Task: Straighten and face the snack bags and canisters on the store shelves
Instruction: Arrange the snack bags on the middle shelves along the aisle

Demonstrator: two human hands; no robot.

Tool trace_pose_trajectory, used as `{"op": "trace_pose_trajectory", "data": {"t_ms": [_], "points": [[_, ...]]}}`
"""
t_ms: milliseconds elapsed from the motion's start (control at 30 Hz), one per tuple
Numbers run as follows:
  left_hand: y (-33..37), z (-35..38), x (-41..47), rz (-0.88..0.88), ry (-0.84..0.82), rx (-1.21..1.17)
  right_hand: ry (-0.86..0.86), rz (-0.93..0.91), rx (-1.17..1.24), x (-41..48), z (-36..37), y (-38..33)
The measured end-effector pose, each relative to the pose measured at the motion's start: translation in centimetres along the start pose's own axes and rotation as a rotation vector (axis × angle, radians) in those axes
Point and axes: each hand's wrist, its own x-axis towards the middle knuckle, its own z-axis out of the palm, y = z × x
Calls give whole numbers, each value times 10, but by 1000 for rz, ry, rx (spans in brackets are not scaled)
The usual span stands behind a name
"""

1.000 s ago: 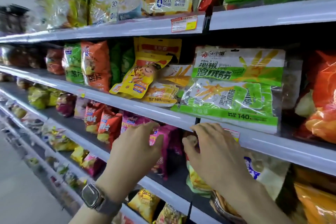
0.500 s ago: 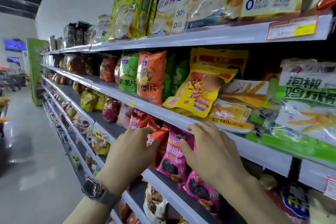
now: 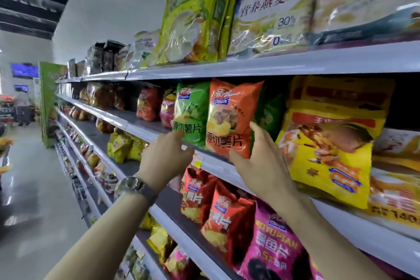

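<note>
Head view. Both grips up at the second shelf (image 3: 216, 166) from the top, at the chip row. Orange chip bag (image 3: 231, 116) upright near frame centre, face out, lower edge at the shelf lip. Green chip bag (image 3: 192, 109) touching it at 9 o'clock, also upright and face out.

Right grip (image 3: 261, 161): spread wide, nothing clasped. Thumb up along the orange bag's right edge, forefinger by its lower right corner.

Left grip (image 3: 167, 157): seen from the back, fingers loosely bent, tips near the green bag's lower left corner. Contact not resolvable; nothing visibly held.

Judged step: squaring the orange and green pair to the shelf lip.

Procedure notes:
- Press with flat fingers at the lower corners, not the puffed middle; air-filled bags likely to buckle or rock back.
- Bracket the pair from 3 and 9 o'clock, close any gap, set both bases level with the lip, logos forward.
- Ease back anything overhanging; leave the yellow price tag (image 3: 196, 161), at 6 o'clock of the green bag, uncovered.
- Mind the large yellow bag (image 3: 329, 150) at 3 o'clock of the right grip: tilted, overhanging the lip, close to the wrist. Likely to slide if nudged, and probably next in line for straightening.
</note>
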Motion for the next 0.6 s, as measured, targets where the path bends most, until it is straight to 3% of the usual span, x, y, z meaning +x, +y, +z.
{"op": "trace_pose_trajectory", "data": {"t_ms": [267, 467, 600], "points": [[-34, 42, 102, -117, 28, -302, 114, 249, 410, 60, 52, 13], [-44, 67, 133, -225, -27, -567, 192, 234, 468, 73, 71, 18], [-41, 72, 133, -172, -50, -638, 216, 210, 490, 74, 76, 21]]}}
